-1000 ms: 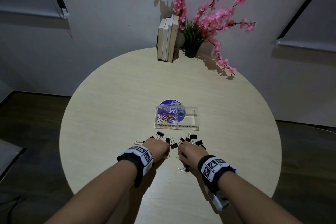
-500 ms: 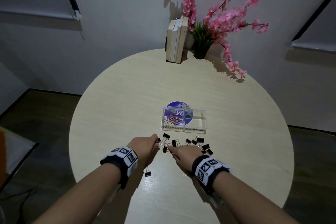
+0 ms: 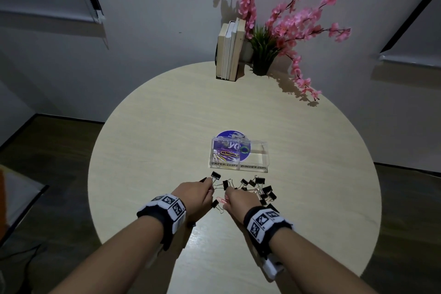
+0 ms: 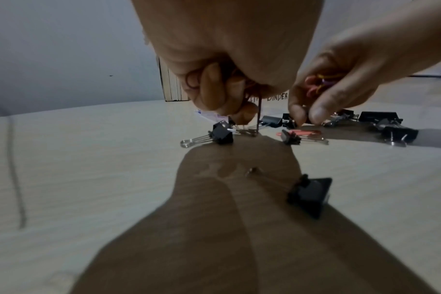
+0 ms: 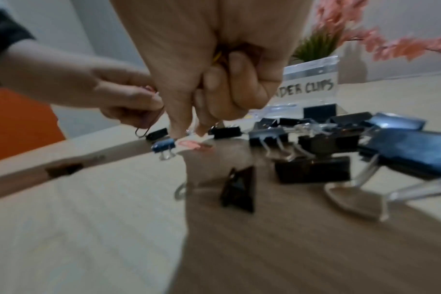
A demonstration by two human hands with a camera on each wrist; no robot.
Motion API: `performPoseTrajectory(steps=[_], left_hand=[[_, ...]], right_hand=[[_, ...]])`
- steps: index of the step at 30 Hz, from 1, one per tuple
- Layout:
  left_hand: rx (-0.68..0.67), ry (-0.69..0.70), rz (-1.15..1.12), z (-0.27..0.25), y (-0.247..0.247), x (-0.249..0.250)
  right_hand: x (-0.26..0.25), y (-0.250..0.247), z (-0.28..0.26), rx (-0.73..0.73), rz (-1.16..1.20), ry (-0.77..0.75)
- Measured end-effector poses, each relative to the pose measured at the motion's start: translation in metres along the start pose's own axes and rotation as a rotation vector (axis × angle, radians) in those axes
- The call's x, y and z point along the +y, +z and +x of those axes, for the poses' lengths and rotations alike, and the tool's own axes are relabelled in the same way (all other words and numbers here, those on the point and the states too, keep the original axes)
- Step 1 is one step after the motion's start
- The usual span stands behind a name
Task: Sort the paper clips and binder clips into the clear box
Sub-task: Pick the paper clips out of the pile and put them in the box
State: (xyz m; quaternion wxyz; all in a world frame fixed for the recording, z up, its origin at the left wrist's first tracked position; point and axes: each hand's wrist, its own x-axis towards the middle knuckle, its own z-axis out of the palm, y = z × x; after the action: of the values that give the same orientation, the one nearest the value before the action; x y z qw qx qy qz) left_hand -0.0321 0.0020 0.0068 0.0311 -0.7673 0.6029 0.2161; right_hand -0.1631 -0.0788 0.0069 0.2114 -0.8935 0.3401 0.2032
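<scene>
The clear box [image 3: 257, 157] stands mid-table with two compartments, labelled paper clips and binder clips. Several coloured paper clips [image 3: 225, 154] lie in its left one. Black binder clips [image 3: 259, 186] are scattered in front of it. My left hand [image 3: 210, 186] curls round a few paper clips [image 4: 258, 107], one dangling from its fingers. My right hand [image 3: 228, 194] holds coloured paper clips [image 4: 317, 83] in its curled fingers, while its thumb and forefinger [image 5: 175, 131] reach down to a pink paper clip [image 3: 220, 199] lying on the table [image 3: 155, 150] between my hands.
A purple disc [image 3: 228, 134] lies under the box. Upright books [image 3: 230, 50] and a potted plant with pink blossom [image 3: 262, 55] stand at the table's far edge. A single binder clip [image 4: 310, 195] lies below my left wrist.
Both hands have drawn closer together over the left end of the clip pile. My right fingertips have come down at the pink paper clip.
</scene>
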Motion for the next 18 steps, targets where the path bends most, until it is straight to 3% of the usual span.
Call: performPoseTrajectory(steps=[4,8,13,18], left_hand=[[-0.024,0.003,-0.003,-0.007,-0.003,-0.003],[-0.004,-0.045,0.031,-0.008,-0.007,-0.006],[0.112,-0.129,-0.052,-0.007,-0.005,-0.016],[0.036,-0.091,-0.068,-0.010,-0.016,-0.027]], right_hand=[[0.000,-0.001,0.002,-0.055,0.078,0.066],[0.010,-0.017,-0.009,-0.143,0.129,-0.003],[0.018,-0.070,0.014,0.109,0.245,-0.039],[-0.008,-0.099,0.056,0.279,0.447,-0.052]])
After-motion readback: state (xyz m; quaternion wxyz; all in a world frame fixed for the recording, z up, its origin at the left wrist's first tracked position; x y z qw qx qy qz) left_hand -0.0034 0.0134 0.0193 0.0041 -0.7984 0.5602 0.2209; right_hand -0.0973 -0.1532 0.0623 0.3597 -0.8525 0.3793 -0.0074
